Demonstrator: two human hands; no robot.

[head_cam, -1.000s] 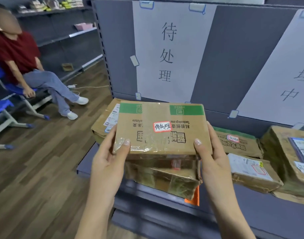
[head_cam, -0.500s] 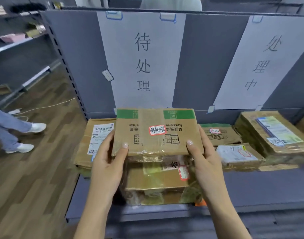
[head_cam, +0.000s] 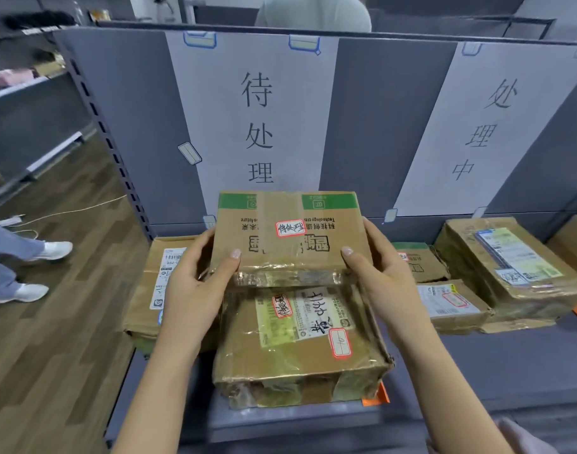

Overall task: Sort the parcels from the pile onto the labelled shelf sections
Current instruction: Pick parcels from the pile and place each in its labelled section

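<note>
A: What've we got in hand?

B: One box [head_cam: 290, 237], brown card w/ a green strip at the far edge and a red-edged sticker [head_cam: 290, 228] on top. We grip it w/ both hands: left hand [head_cam: 195, 286] on its left side, right hand [head_cam: 382, 283] on its right. Thumbs press the top near the front edge, fingers wrap round the sides.

A: And where's it at?

B: Over the shelf [head_cam: 477, 362], in front of the left sign [head_cam: 257, 126]. It hangs above the rear part of a lower box [head_cam: 300, 342]. We can't tell if the two touch.

A: What else do we see there?

B: Left parcel [head_cam: 153, 290] w/ a white label, just beside the lower box at the shelf's left end. An orange tag [head_cam: 377, 396] pokes out by the lower box's front right corner. Under the right sign [head_cam: 483, 126] there are three more: a green-top box [head_cam: 418, 260], a small parcel [head_cam: 451, 303] in front of it, and a big parcel [head_cam: 510, 263] to their right.

A: Anyone else about?

B: Legs [head_cam: 15, 257] in white shoes on the wood floor, far left.
</note>
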